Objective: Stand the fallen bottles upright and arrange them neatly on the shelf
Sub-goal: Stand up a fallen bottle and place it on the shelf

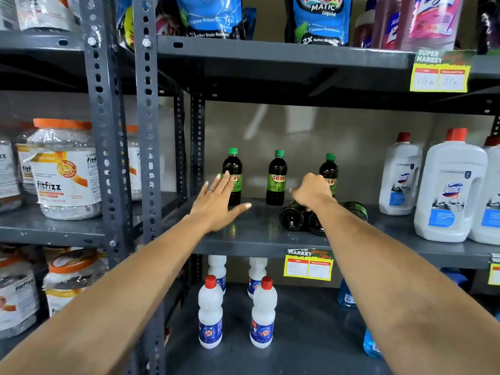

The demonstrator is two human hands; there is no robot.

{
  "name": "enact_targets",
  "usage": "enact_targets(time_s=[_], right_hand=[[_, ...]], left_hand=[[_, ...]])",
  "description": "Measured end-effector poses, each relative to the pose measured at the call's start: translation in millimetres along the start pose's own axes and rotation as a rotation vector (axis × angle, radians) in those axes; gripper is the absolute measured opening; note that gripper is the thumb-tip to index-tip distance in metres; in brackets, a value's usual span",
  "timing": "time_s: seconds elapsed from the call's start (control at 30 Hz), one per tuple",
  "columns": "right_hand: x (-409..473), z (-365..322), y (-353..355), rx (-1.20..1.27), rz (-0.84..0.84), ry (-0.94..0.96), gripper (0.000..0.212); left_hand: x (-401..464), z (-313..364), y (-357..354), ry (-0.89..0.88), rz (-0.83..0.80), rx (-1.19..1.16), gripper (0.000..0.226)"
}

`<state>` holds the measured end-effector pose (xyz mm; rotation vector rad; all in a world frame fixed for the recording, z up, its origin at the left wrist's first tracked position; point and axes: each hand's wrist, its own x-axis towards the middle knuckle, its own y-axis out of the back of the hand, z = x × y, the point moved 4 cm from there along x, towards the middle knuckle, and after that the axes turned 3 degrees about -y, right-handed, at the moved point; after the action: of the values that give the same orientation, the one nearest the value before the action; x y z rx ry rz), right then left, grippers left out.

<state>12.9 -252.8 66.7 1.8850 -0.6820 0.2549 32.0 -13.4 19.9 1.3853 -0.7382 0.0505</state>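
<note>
Three dark bottles with green caps stand upright at the back of the grey middle shelf: a left one, a middle one and a right one. In front of them lie fallen dark bottles, two side by side with their bases towards me, and a third behind my right forearm. My left hand is open, fingers spread, just in front of the left upright bottle. My right hand is curled over the fallen bottles; whatever is under its fingers is hidden.
Large white Domex bottles stand at the shelf's right end. Slotted steel uprights bound the left side, with orange-lidded jars beyond. White bottles with red caps stand on the lower shelf. Detergent pouches sit above.
</note>
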Motion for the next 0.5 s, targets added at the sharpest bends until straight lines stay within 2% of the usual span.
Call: enact_targets(time_s=[0.1,0.2,0.33,0.5], right_hand=[[5.9,6.4,-6.4,0.01,-0.058,-0.069,0.042],[8.3,6.2,-10.3,-0.023,-0.118,-0.121,0.054],[7.1,-5.2,-8.2,-0.12,-0.192,-0.113,0.068],[9.1,-10.2,-9.8,-0.198,-0.266,-0.174,0.074]], left_hand=[[-20.1,-12.2,-15.1,0.066,-0.239,-0.049,0.1],[-41.4,-21.5,-24.3,0.123,-0.384,-0.152,0.1],[-55.4,-28.7,-20.3,0.141,-0.43,-0.203,0.112],[-67.6,-45.2,-22.7,0.097,-0.494,-0.147,0.134]])
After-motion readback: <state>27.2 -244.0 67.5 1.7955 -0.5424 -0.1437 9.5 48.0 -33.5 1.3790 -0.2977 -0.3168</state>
